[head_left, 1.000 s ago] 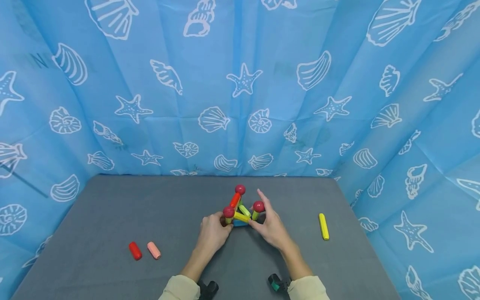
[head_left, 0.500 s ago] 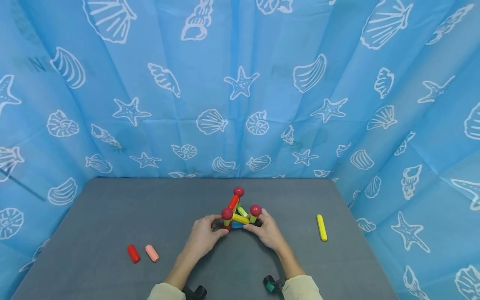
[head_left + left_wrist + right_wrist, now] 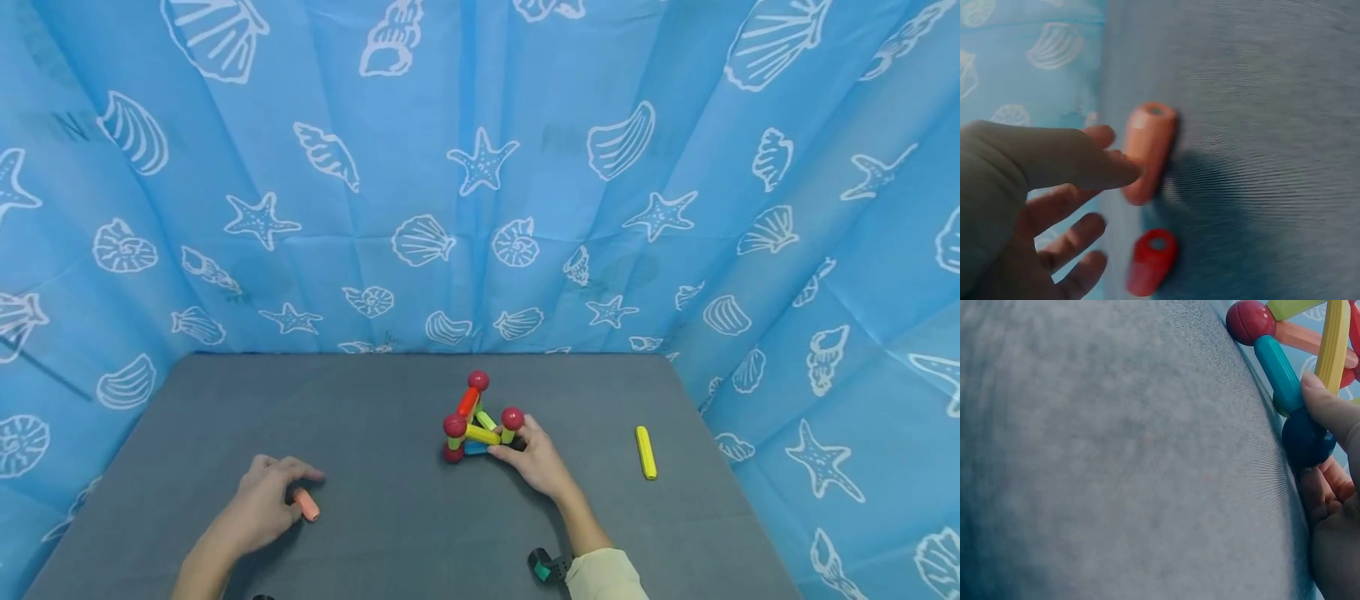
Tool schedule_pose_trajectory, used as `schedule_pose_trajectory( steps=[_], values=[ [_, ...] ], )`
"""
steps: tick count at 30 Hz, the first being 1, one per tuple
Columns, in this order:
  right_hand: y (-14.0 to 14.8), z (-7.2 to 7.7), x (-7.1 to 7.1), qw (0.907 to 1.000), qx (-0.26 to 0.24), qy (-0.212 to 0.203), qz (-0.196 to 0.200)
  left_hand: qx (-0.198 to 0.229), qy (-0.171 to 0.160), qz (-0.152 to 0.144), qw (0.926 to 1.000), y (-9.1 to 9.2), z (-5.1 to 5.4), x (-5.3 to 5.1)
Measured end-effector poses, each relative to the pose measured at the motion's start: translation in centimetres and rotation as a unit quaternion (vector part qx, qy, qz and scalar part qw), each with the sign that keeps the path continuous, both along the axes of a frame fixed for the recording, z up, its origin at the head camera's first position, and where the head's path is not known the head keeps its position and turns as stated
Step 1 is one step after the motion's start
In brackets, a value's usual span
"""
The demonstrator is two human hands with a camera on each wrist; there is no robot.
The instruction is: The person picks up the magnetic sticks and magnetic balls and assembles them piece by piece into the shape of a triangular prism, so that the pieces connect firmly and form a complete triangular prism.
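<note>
A ball-and-rod toy frame (image 3: 482,434) stands on the grey table, with red balls on top and coloured rods between them. My right hand (image 3: 542,462) holds its right corner. In the right wrist view, the thumb lies by the yellow rod (image 3: 1334,347) and the dark blue ball (image 3: 1304,440), at the end of a teal rod (image 3: 1279,372). At the left, my left hand (image 3: 258,508) hovers with spread fingers over a pink rod (image 3: 307,505). Its thumb overlaps that rod in the left wrist view; contact is unclear. A red rod (image 3: 1150,262) lies beside it, hidden in the head view.
A loose yellow rod (image 3: 646,452) lies on the right part of the grey table (image 3: 375,533). Behind and to the sides hangs a blue curtain (image 3: 555,208) with white shell prints. A black wrist device (image 3: 547,567) sits at the right wrist.
My left hand has let go of the frame's left corner and moved left and nearer, to the loose pink rod. The right hand keeps its hold on the frame.
</note>
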State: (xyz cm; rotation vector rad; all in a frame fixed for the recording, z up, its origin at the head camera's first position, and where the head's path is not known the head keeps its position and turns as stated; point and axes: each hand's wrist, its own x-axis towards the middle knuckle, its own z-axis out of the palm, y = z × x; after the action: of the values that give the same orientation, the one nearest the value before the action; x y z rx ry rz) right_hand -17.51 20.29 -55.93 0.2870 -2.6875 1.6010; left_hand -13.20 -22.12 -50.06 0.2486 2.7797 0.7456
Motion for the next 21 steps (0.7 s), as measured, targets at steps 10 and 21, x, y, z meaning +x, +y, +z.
schedule_pose_trajectory(
  steps=[10, 21],
  values=[
    [0.0, 0.3, 0.2, 0.9998, 0.003, -0.020, -0.001, 0.023, 0.080, -0.001, 0.9965, 4.4, -0.2, -1.6],
    [0.1, 0.9, 0.2, 0.9996, -0.008, -0.025, 0.004, 0.162, 0.249, -0.038, 0.9543, 18.5, 4.5, -4.2]
  ],
)
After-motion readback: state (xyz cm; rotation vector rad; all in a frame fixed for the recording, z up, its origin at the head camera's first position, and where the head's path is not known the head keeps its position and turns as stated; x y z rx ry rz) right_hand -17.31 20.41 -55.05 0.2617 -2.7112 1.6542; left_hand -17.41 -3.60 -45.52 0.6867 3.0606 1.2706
